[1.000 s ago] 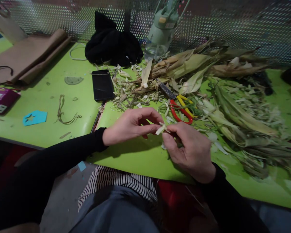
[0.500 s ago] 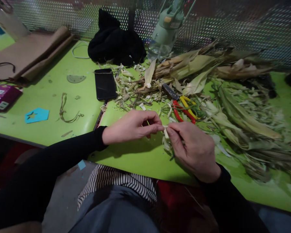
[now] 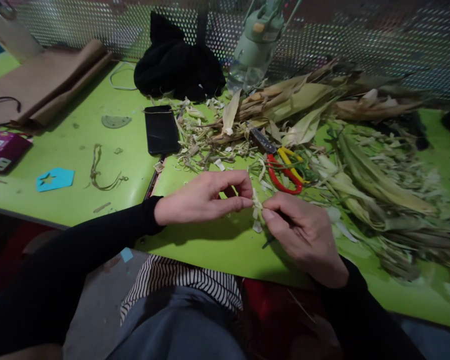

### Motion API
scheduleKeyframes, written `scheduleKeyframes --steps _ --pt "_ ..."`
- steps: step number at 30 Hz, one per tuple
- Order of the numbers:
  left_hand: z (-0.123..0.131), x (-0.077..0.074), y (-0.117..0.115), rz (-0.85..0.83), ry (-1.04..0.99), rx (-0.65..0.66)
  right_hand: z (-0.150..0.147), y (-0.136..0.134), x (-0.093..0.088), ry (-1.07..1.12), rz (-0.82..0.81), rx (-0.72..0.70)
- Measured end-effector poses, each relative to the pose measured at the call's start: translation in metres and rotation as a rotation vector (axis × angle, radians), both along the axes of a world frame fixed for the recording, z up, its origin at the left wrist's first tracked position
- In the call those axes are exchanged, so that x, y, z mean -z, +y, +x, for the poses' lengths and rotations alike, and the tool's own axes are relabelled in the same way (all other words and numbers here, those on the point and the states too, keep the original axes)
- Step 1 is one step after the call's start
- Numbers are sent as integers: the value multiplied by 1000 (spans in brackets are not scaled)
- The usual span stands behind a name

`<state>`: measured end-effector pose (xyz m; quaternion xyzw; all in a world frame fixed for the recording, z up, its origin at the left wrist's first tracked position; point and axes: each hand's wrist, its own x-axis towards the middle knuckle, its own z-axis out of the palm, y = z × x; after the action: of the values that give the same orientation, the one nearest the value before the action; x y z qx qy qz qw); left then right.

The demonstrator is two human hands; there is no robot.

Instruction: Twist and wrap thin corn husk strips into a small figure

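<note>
Between my two hands is a small pale piece of corn husk (image 3: pixel 256 212), strips of it sticking out above and below the fingertips. My left hand (image 3: pixel 213 196) pinches its left side with thumb and forefinger. From the right, my right hand (image 3: pixel 303 227) grips it between thumb and forefinger, the other fingers curled in. Just beyond the hands lie pliers (image 3: pixel 279 162) with one red and one yellow handle, jaws toward the husk pile. Long dried corn husks (image 3: pixel 296 105) spread over the table behind and to the right. Husk scraps (image 3: pixel 206 137) are scattered around them.
A phone (image 3: pixel 162 130) lies left of the scraps. Behind stand a water bottle (image 3: pixel 253 50) and a black cloth bundle (image 3: pixel 180 65). Toward the left are a twisted cord (image 3: pixel 97 175), a blue star-cut tag (image 3: pixel 55 179), a purple box (image 3: pixel 5 151) and brown paper (image 3: pixel 48 85) on the green table (image 3: pixel 195 250).
My right hand has shifted slightly right and down, and the fingertips have parted a little. More of the husk piece shows between them. My left forefinger is more arched.
</note>
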<state>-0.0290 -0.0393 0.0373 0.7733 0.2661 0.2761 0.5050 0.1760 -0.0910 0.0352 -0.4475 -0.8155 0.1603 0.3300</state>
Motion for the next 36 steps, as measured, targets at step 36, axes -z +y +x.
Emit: scheduleKeyframes --steps 36 --pt "3 4 -2 -304 -102 -24 7 9 8 214 -221 87"
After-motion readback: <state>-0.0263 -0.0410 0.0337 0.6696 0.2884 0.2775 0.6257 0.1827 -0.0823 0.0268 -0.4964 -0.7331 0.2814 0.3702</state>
